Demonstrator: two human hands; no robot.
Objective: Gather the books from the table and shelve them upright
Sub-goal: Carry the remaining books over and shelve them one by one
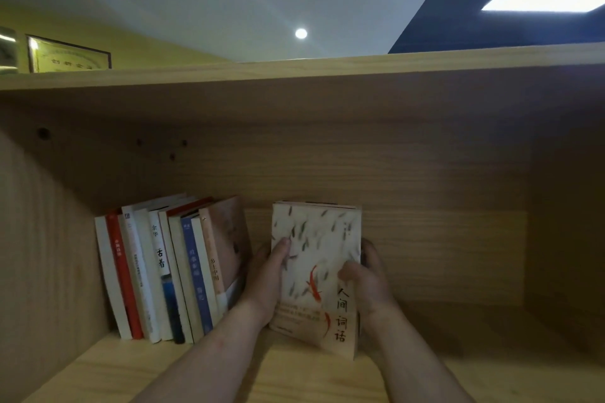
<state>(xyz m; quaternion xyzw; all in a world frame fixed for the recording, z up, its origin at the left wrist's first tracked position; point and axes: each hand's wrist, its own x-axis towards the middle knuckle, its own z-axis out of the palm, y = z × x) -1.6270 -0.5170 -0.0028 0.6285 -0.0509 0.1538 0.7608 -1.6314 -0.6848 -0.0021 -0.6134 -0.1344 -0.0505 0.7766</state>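
Note:
A pale book with red fish and black characters on its cover stands upright inside a wooden shelf compartment, cover facing me. My left hand grips its left edge, thumb on the cover. My right hand clasps its right edge, fingers curled over the front. More dark edges show behind the cover at its top, so it may front a small stack. To the left, a row of several books stands upright, leaning slightly right. A gap separates the row from the held book.
The shelf floor runs toward me. The compartment's left wall and right wall enclose it, with open shelf space right of the held book. A shelf board spans above, and a framed plaque stands on it at left.

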